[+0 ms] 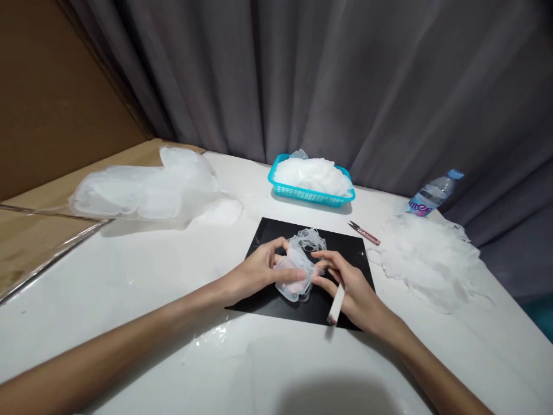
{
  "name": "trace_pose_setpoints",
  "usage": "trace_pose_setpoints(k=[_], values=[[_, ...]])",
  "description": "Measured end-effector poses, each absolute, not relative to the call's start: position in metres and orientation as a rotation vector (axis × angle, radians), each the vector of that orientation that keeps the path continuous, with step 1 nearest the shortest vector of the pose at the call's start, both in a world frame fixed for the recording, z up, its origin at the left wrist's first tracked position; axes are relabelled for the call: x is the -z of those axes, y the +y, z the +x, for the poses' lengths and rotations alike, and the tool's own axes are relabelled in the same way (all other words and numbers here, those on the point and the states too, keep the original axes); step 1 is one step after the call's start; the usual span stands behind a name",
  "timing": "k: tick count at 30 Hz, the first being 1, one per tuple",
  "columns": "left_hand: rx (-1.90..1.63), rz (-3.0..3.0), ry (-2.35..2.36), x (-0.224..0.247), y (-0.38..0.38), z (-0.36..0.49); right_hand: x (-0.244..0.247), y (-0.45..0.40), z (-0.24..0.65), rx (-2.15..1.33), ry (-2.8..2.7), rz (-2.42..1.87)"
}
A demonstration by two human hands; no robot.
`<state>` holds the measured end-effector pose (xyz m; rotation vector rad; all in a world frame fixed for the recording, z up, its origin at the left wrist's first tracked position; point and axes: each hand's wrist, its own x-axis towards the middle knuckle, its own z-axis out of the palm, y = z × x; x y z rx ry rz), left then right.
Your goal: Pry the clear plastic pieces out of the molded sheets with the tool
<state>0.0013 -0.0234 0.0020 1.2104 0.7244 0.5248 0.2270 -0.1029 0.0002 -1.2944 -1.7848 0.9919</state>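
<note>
Part of the translucent plastic piece is covered by the left hand, and where its edge is met by the right hand cannot be made out. The upper end of the white stick is hidden in the right grip — its lower tip is blurred. The floor of the blue basket is buried under white pieces. The left forearm, right forearm and a teal object are cut off — the last cannot be identified.

White table, black mat, snips, grey curtain — these show a small curtained workspace.
</note>
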Motion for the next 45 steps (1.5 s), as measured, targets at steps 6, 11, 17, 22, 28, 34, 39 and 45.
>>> trace_pose_setpoints(k=[6,11,17,22,28,34,39,45], values=[[-0.502,1.211,0.76,0.002,-0.025,0.001,0.003,-0.104,0.23,-0.797,-1.988,-1.315],[-0.573,1.174,0.751,-0.001,-0.029,0.006,-0.003,-0.104,0.229,-0.999,-1.788,-1.229],[-0.492,1.14,0.787,-0.002,-0.032,0.008,0.01,-0.103,0.226,-0.66,-1.933,-1.322],[-0.327,1.127,0.745,-0.005,-0.032,0.005,0.021,-0.085,0.238,-0.214,-2.025,-1.411],[-0.432,1.235,0.883,0.0,-0.008,-0.003,0.004,-0.088,0.246,-0.719,-2.054,-1.315],[-0.481,1.364,0.662,-0.003,-0.007,-0.003,0.001,-0.092,0.239,-0.938,-1.921,-1.354],[-0.474,1.521,0.687,-0.006,-0.013,0.0,0.002,-0.088,0.241,-0.659,-1.834,-1.287],[-0.482,1.722,0.766,-0.008,-0.024,0.0,-0.008,-0.096,0.249,-0.8,-1.614,-1.202]])
